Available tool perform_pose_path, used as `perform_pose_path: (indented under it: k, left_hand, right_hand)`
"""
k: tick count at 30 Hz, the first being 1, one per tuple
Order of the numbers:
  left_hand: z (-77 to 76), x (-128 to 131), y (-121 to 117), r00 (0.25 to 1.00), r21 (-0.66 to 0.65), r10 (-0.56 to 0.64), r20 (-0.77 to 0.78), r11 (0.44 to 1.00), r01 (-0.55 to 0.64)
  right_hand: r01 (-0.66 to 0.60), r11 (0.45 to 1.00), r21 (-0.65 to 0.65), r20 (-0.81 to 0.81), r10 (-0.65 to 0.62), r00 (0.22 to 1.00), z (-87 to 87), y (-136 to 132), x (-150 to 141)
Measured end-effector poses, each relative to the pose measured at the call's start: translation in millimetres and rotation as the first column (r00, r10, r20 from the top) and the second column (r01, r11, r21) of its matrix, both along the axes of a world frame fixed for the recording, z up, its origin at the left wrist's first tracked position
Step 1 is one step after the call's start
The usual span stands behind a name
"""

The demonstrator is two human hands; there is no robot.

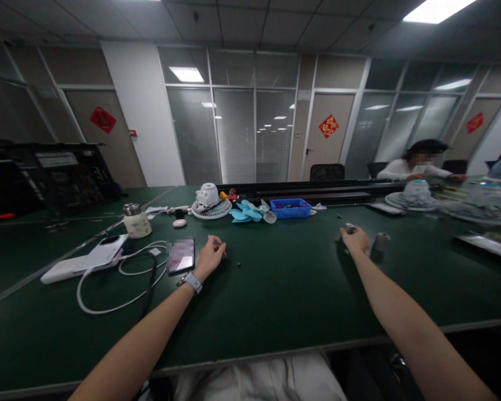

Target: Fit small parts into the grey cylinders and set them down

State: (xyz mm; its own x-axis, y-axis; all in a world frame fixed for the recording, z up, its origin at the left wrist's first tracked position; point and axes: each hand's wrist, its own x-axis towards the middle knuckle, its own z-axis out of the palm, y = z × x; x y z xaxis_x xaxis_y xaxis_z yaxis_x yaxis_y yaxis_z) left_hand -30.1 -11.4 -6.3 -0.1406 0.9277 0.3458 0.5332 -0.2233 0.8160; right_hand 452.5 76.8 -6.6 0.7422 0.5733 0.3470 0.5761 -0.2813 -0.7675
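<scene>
My right hand (356, 239) is closed around a small grey metal cylinder (349, 226), whose top shows above the fingers. Just to its right a second, similar metal cylinder (382, 241) stands upright on the green table (275, 301). My left hand (211, 255), a pale-strapped watch (191, 281) on its wrist, rests with curled fingers beside a phone (181, 255); what the fingers hold, if anything, is too small to make out. A tiny dark piece (239, 264) lies on the table to the right of that hand.
At the back lie a white fan part (211, 206), blue fan blades (248, 211) and a blue bin (291, 208). On the left are a white power bank (67, 268), looping cables (108, 311) and a cream flask (137, 221). Another person (417, 164) sits at the far right.
</scene>
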Motion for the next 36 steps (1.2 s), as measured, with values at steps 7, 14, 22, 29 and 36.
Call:
perform_pose_path:
  k: [7,14,22,29,36]
  left_hand:
    - [3.9,2.2,-4.3,1.0,-0.011,-0.004,-0.029,1.0,0.004]
    - [4.7,1.2,-4.9,0.997,-0.01,0.033,-0.073,0.999,-0.034]
    - [2.1,0.2,-1.3,0.997,-0.016,0.011,-0.079,1.0,-0.013]
    - [3.1,1.3,-2.3,0.994,-0.035,0.014,-0.106,0.999,-0.018]
    - [7.9,2.7,-7.2,0.988,-0.046,0.012,-0.155,0.999,-0.02]
  right_hand:
    - [0.047,0.991,0.128,0.099,-0.06,0.993,20.5,-12.2,-33.5]
    - [-0.912,0.408,-0.044,0.468,0.815,0.342,34.5,-83.6,-207.5]
    - [-0.933,0.207,-0.293,0.393,0.916,0.079,12.4,-103.1,-277.6]
    - [-0.932,0.251,-0.262,0.409,0.904,0.129,17.9,-102.0,-267.2]
    - [-0.549,0.831,0.096,0.438,0.46,0.772,56.4,-44.4,-120.4]
